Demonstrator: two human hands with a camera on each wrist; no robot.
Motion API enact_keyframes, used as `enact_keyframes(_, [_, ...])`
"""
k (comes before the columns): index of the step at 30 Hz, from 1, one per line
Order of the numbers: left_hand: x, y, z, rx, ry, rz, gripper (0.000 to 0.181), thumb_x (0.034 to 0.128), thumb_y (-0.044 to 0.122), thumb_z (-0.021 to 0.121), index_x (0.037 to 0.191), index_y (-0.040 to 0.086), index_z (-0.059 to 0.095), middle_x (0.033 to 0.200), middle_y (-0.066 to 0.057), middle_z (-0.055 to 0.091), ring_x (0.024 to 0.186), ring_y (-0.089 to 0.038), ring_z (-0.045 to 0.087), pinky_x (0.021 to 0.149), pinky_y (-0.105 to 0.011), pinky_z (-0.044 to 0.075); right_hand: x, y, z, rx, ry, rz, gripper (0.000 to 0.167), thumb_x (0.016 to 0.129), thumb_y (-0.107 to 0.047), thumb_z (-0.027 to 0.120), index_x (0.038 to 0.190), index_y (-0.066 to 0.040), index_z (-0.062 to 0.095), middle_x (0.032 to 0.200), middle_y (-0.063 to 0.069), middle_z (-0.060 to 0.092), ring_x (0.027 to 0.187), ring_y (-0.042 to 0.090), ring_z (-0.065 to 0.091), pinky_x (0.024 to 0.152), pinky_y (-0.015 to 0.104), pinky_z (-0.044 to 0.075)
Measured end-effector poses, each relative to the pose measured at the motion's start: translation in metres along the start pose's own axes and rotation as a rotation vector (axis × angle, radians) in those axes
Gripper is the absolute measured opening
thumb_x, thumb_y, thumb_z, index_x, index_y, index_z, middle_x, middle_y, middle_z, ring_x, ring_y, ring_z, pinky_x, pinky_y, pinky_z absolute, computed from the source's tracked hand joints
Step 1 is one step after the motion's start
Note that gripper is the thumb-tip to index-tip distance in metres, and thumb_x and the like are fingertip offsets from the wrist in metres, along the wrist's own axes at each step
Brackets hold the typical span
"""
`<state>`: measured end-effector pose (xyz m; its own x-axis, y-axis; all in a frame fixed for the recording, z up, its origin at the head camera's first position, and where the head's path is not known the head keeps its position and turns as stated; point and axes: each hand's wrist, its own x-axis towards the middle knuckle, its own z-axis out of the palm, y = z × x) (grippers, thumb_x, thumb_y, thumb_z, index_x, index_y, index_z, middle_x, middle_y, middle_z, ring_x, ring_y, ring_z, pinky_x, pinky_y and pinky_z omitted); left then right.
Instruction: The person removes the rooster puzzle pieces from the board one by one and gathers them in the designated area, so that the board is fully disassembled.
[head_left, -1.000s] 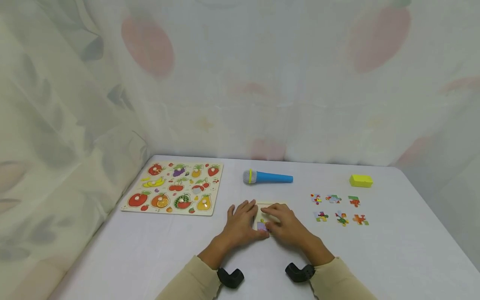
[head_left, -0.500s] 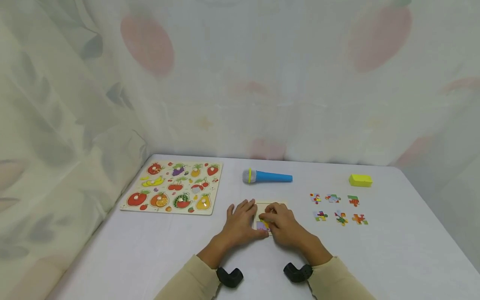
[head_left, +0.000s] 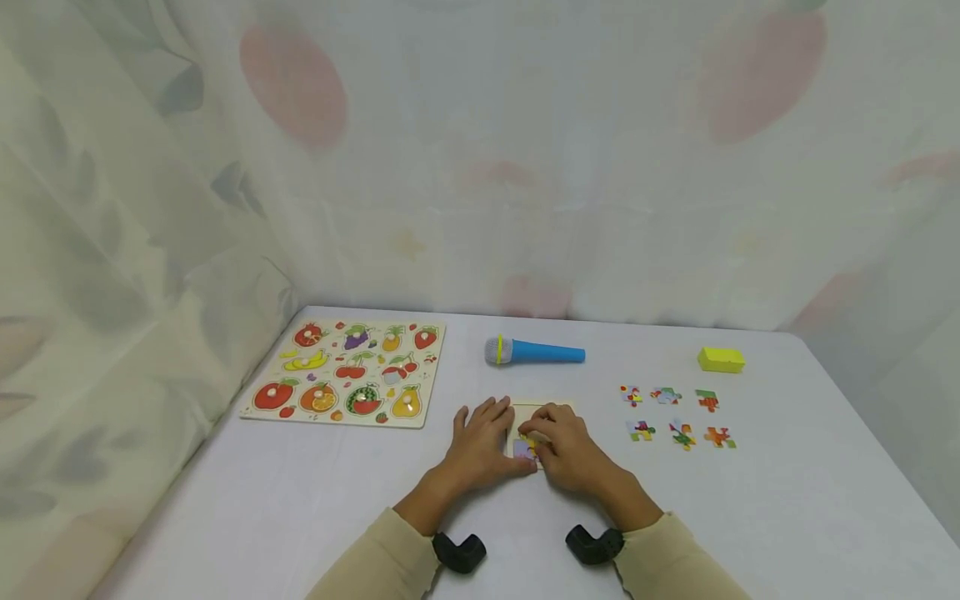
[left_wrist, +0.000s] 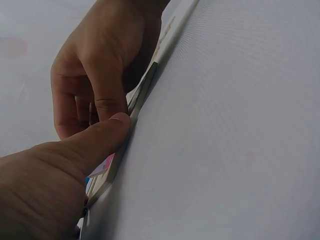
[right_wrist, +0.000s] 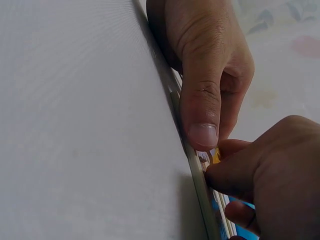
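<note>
A small wooden puzzle tray [head_left: 522,414] lies on the table between both hands. My left hand [head_left: 477,450] rests along its left side, fingers spread and nearly straight; in the left wrist view the left thumb [left_wrist: 100,142] presses on the tray's near edge. A purple puzzle piece [head_left: 522,449] sits at the tray's near left. Beside it, my right hand [head_left: 576,454] pinches a yellow puzzle piece [right_wrist: 216,156] between bent fingers and thumb, low over the tray. The right hand covers most of the tray's right half, and how the yellow piece seats is hidden.
Several loose jigsaw pieces [head_left: 682,433] lie in two rows at right. A yellow block [head_left: 722,360] stands behind them. A blue toy microphone [head_left: 547,352] lies beyond the tray. At left is a fruit peg puzzle board [head_left: 384,375]. Patterned cloth [head_left: 450,167] hangs behind the table.
The right fingers have drawn in from a stretched forefinger to a pinch, moving slightly toward the near side of the tray; yellow now shows beneath them. The left hand keeps its place.
</note>
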<state>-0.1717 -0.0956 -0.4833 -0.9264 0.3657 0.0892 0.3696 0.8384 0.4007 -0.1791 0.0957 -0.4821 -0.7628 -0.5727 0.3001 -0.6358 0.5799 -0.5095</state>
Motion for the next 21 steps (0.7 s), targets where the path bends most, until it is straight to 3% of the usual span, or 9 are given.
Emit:
enact_keyframes(5, [0.0010,-0.0002,0.0004,0.010,0.005,0.006,0.090,0.0741,0.062,0.072,0.139,0.003,0.052,0.149,-0.009,0.040,0.138,-0.030,0.030,0.106,-0.062,0.013,-0.0008,-0.0010,-0.0030,0.023,-0.016,-0.050,0.036,0.084,0.000,0.065,0.119,-0.008,0.069,0.100,-0.005,0.059,0.094,0.013,0.047,0.081,0.041,0.038])
enact_keyframes(13, [0.0015,-0.0004,-0.0002,0.010,0.006,0.013,0.090,0.0732,0.061,0.074,0.139,0.003,0.052,0.149,-0.010,0.040,0.138,-0.031,0.030,0.105,-0.063,0.013,-0.0018,-0.0025,-0.0077,-0.015,-0.088,-0.076,0.040,0.088,-0.009,0.066,0.128,-0.006,0.064,0.105,-0.006,0.054,0.092,0.011,0.041,0.080,0.038,0.036])
enact_keyframes(21, [0.0012,-0.0004,0.0005,0.009,0.001,0.006,0.090,0.0738,0.062,0.073,0.139,0.005,0.052,0.149,-0.009,0.039,0.139,-0.030,0.028,0.106,-0.062,0.012,-0.0028,-0.0022,-0.0096,-0.025,-0.077,-0.095,0.042,0.088,-0.009,0.067,0.130,-0.005,0.062,0.109,-0.004,0.055,0.099,0.014,0.044,0.086,0.042,0.036])
